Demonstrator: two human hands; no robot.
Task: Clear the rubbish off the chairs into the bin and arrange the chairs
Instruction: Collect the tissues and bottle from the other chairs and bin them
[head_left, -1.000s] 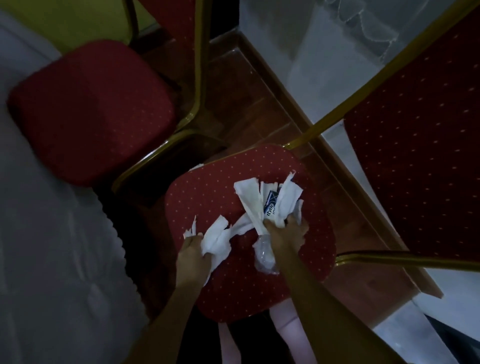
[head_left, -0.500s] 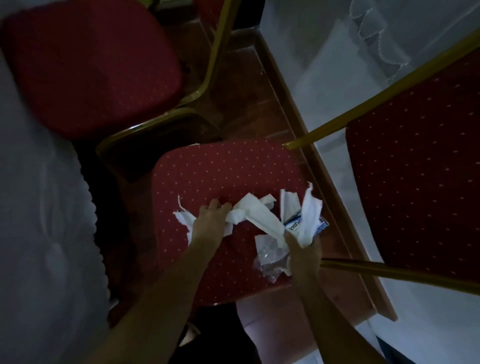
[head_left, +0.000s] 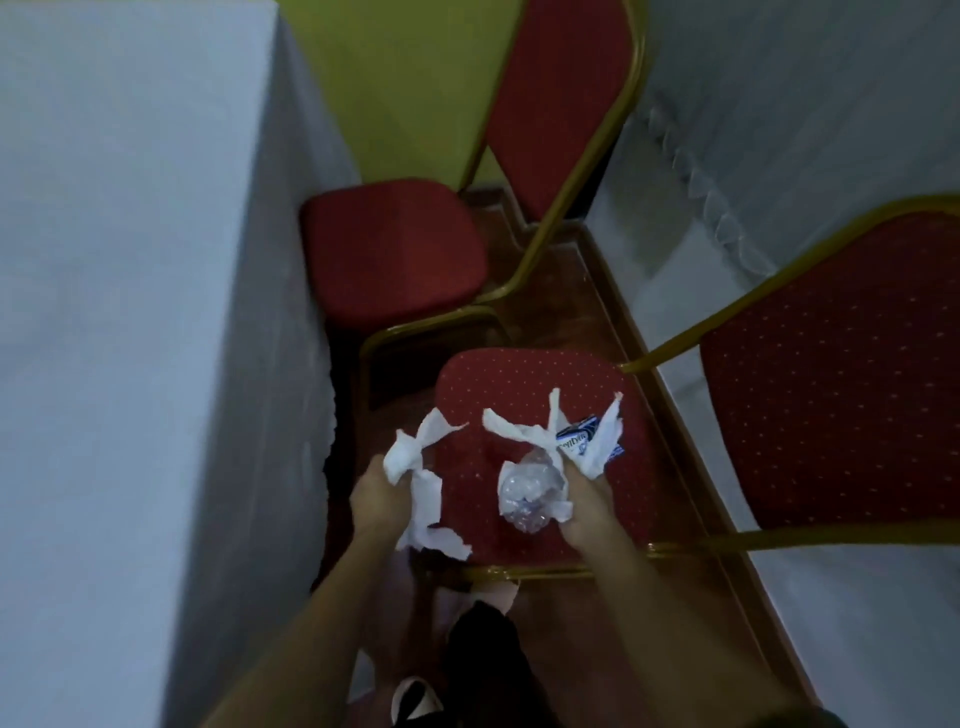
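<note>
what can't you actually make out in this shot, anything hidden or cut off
Head view, the only view:
- The bin: none in view, so its place cannot be told.
- The small printed pack in the right hand: its lettering is blurred and tissue strips cover part of it.
- The crumpled clear plastic: too crushed and dim to identify.
- The near chair: its backrest runs off the right edge.
- The left hand: tissue hides its fingers.

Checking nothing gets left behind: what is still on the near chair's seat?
The near chair's seat shows bare red fabric ahead of both hands. The left hand holds tissue; the right hand holds tissue, clear plastic and a wrapper, hiding the fabric beneath.
</note>
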